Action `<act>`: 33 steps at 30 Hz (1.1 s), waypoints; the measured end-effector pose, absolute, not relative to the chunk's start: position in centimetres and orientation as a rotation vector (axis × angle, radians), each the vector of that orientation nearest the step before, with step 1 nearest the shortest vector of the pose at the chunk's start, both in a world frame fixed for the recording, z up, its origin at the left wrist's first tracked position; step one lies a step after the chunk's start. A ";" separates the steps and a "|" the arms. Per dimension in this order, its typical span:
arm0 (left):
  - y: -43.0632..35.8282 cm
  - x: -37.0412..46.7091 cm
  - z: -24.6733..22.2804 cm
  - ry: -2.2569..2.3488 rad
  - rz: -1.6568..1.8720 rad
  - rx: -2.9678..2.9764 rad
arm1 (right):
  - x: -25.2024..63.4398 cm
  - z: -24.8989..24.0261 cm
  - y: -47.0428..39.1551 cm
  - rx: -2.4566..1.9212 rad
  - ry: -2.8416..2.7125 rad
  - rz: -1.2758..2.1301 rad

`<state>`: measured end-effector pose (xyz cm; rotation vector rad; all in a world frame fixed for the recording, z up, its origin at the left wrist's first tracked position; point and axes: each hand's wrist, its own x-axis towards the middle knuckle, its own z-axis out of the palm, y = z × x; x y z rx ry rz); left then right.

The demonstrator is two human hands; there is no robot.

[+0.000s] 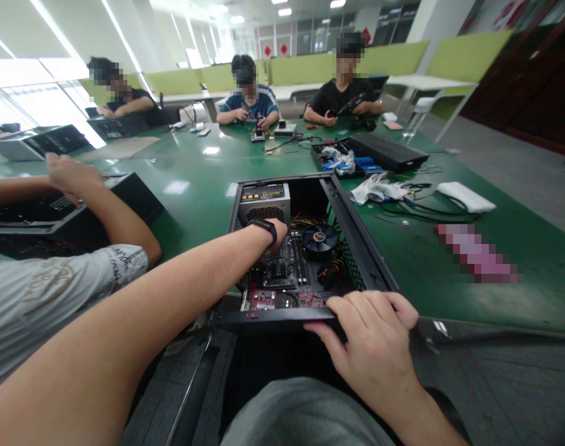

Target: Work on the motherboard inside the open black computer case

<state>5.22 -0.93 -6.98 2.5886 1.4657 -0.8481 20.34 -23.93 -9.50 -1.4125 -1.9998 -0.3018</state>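
Observation:
An open computer case (370,254) lies on its side in front of me, its near edge at the table's front. My left hand (277,233), with a black band on the wrist, reaches down inside it, beside the power supply (265,201) and over the motherboard (289,254). Its fingers are mostly hidden, so any hold there cannot be made out. The black CPU fan (319,238) sits to the right of that hand. Along the near edge lies a red circuit board (264,298). My right hand (368,328) grips the case's near right rim, thumb below and fingers on top.
A co-worker's arm (101,204) and another computer case (134,201) are close on my left. Gloves (380,188), cables, a white pouch (466,196) and a tool box (336,158) lie to the right on the green table (533,248). Several people work across from me.

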 end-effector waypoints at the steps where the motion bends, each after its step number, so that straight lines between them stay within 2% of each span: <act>1: -1.0 5.3 -6.9 1.474 -0.852 2.580 | 20.3 -9.5 -23.9 -1.414 -2.000 -0.299; 27: -1.1 5.2 -6.8 1.372 -0.942 2.662 | 20.3 -9.6 -23.9 -1.405 -1.999 -0.322; 33: -1.1 5.1 -7.6 1.424 -0.824 2.615 | 20.4 -9.7 -24.0 -1.406 -2.000 -0.321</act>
